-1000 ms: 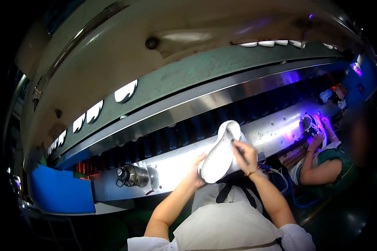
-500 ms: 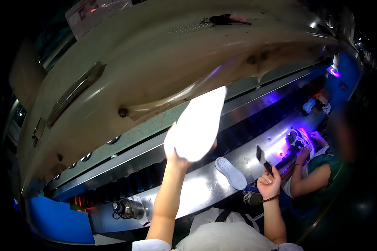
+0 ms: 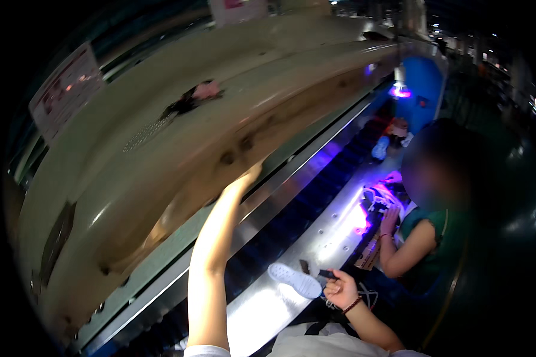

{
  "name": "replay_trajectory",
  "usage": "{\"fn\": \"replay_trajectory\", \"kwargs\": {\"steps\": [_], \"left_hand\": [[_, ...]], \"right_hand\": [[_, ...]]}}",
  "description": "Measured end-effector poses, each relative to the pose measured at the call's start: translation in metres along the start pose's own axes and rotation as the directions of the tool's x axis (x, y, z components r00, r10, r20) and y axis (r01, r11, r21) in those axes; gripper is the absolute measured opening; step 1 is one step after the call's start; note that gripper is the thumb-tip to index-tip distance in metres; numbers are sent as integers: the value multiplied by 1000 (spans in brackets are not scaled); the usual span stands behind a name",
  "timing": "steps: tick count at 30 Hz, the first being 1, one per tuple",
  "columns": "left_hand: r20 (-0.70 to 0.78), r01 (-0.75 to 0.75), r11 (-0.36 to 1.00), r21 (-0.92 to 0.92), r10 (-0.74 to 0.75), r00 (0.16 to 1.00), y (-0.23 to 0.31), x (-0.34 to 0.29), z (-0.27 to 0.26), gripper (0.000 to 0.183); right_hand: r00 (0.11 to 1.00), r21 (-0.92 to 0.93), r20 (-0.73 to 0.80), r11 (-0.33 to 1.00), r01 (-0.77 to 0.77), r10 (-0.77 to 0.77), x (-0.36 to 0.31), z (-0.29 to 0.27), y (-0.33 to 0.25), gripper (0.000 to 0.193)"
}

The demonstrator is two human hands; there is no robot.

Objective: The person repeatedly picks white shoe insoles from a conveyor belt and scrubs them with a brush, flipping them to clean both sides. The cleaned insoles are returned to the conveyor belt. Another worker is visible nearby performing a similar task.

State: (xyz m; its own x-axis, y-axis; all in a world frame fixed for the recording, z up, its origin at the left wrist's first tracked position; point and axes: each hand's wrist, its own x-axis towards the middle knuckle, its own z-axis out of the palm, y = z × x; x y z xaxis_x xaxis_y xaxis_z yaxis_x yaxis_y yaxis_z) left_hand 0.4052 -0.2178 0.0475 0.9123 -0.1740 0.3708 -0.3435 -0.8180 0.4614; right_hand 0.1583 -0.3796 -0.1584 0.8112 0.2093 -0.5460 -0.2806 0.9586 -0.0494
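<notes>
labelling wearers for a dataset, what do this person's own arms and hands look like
The left arm and right arm are bare below short white sleeves. The right hand is ungloved, with a dark reddish, beaded-looking bracelet at its wrist. The left hand is blurred and partly hidden; no bracelet shows there.

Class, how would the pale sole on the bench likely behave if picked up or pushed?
The sole holds an even outline, so it would probably flex only a little when lifted. Small dots on it, perhaps holes, hint that it may be light. Lying low on the smooth, shiny bench, it would likely slide rather than roll.
</notes>
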Motion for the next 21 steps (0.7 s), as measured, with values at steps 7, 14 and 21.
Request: {"fn": "replay_trajectory", "kwargs": {"steps": [7,14,21], "left_hand": [[110,-307,758,576,300,948,-63,44,43,33],[-88,-350,862,366,407,909,-56,-19,30,23],[-756,-300,844,-444,-173,631,-47,-136,51,24]], "right_hand": [[1000,8,-16,1000,13,-12,-1,-13,-9,15],[987,-39,-134,996,85,-90,13,-26,-9,13],[989,-85,-135,995,42,-53,17,-14,12,16]]}}
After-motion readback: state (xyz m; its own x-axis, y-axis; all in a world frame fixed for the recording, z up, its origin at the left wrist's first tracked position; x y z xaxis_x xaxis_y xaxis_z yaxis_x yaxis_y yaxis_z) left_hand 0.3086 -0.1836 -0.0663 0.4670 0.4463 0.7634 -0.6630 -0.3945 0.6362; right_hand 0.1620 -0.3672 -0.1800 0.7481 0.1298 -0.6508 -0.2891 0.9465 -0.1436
